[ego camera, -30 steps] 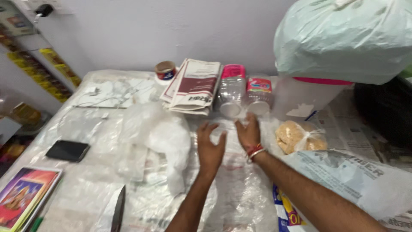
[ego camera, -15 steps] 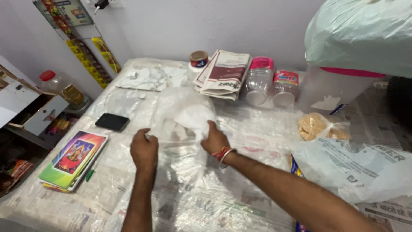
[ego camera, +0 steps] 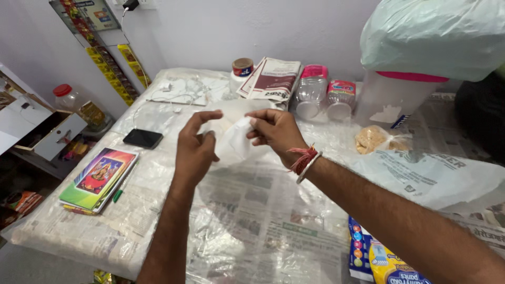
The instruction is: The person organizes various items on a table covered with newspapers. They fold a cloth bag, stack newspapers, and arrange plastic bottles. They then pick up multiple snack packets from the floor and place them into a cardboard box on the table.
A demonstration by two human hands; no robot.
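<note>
Head view: a thin white plastic bag (ego camera: pixel 235 141) is held lifted above the table (ego camera: pixel 79 231), between both hands, in front of the person's chest.
Right hand: the right hand (ego camera: pixel 274 132) is closed on the upper edge of the bag, thumb and fingers pinched on the film; a red thread and a bangle are worn at the wrist.
Left hand: the left hand (ego camera: pixel 195 150) is set against the bag's left side, thumb and forefinger spread wide, the other fingers curled near the film; a firm grip cannot be confirmed.
Change noted: half a second ago the bag was pressed low on the table under both hands; it is now raised clear of the surface and bunched smaller. It is judged that the bag has been picked out and is being worked open at its mouth.
Table cover: newspaper under clear plastic sheeting is seen beneath the hands.
Near items: a dark phone (ego camera: pixel 142 138) and a colourful picture book (ego camera: pixel 99 179) lie to the left, well apart from the bag.
Far items: folded papers (ego camera: pixel 271 79), two clear jars (ego camera: pixel 325 97) on their sides and a bagged brown foodstuff (ego camera: pixel 374 139) are ranged toward the wall.
</note>
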